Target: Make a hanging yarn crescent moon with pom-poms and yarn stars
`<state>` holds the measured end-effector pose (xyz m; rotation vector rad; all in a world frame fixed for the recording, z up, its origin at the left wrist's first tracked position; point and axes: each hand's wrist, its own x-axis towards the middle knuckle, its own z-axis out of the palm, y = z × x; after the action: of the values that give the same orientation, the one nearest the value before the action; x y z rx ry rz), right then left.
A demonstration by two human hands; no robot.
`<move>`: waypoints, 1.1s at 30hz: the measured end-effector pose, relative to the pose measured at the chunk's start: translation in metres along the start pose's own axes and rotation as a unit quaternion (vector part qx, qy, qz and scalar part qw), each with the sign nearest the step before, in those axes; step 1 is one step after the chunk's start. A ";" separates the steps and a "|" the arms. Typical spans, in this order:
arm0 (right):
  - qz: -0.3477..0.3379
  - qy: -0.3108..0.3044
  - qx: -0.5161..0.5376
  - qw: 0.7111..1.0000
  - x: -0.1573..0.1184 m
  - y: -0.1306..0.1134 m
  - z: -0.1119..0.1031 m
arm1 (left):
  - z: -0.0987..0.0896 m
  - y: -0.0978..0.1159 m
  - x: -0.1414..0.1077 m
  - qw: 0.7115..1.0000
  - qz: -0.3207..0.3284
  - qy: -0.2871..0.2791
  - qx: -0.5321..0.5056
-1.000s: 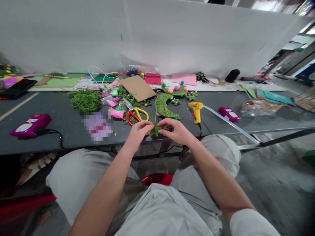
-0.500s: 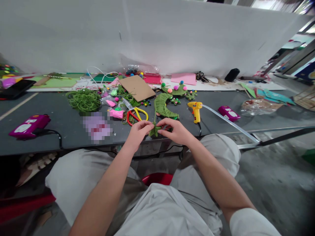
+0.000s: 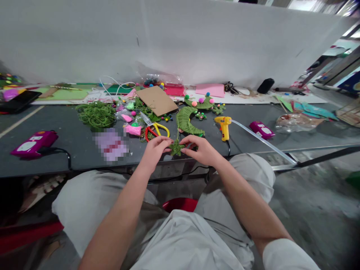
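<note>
Between my hands, at the table's front edge, is a small green yarn-wrapped star [image 3: 176, 147]. My left hand [image 3: 156, 149] pinches its left side with thumb and forefinger. On its right side, my right hand [image 3: 198, 149] grips it the same way. A strand of green yarn runs up from the star towards a green yarn-wrapped crescent [image 3: 184, 120], which lies just beyond my fingers. Another green piece with pompoms [image 3: 201, 103] sits behind the crescent. Left of it, scissors [image 3: 154, 129] with one red and one yellow handle lie partly spread.
A yellow glue gun [image 3: 224, 127] with a clear glue stick lies to the right. Green yarn [image 3: 97, 114] is heaped at left, near small bags of pompoms. Brown cardboard [image 3: 157, 100], purple boxes [image 3: 35, 143] and a phone [image 3: 21, 101] also lie on the table.
My left hand has shifted slightly left, off the middle of the star, so more of the star shows. My right hand has hardly moved.
</note>
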<state>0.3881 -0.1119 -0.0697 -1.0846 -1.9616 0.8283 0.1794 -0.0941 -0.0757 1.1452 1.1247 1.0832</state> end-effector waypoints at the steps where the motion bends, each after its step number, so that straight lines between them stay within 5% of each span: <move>1: 0.002 0.002 -0.003 1.000 0.000 0.000 0.000 | -0.008 0.004 0.001 0.999 0.023 0.012 0.040; 3: 0.009 0.006 -0.008 1.000 -0.001 0.001 -0.002 | -0.034 0.015 0.004 0.974 0.092 0.072 0.193; 5: 0.011 0.009 -0.009 1.000 -0.002 0.000 -0.004 | -0.071 0.029 0.008 0.915 0.126 0.163 0.346; 8: 0.004 0.006 -0.015 1.000 -0.003 -0.001 -0.007 | -0.131 0.050 0.016 0.815 -0.020 0.230 0.531; 11: -0.004 -0.001 -0.024 1.000 -0.004 -0.005 -0.009 | -0.166 0.063 0.029 0.759 -0.137 0.237 0.591; 15: -0.009 -0.002 -0.033 0.999 -0.005 -0.011 -0.012 | -0.171 0.064 0.048 0.734 -0.190 0.206 0.619; 21: -0.012 0.003 -0.032 0.999 -0.007 -0.012 -0.016 | -0.164 0.059 0.068 0.726 -0.185 0.204 0.630; 33: -0.016 -0.002 -0.034 0.999 -0.007 -0.010 -0.016 | -0.165 0.051 0.084 0.737 -0.187 0.203 0.617</move>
<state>0.3999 -0.1191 -0.0549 -1.0893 -2.0185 0.7529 0.0230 0.0119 -0.0442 1.5497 2.4825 0.1108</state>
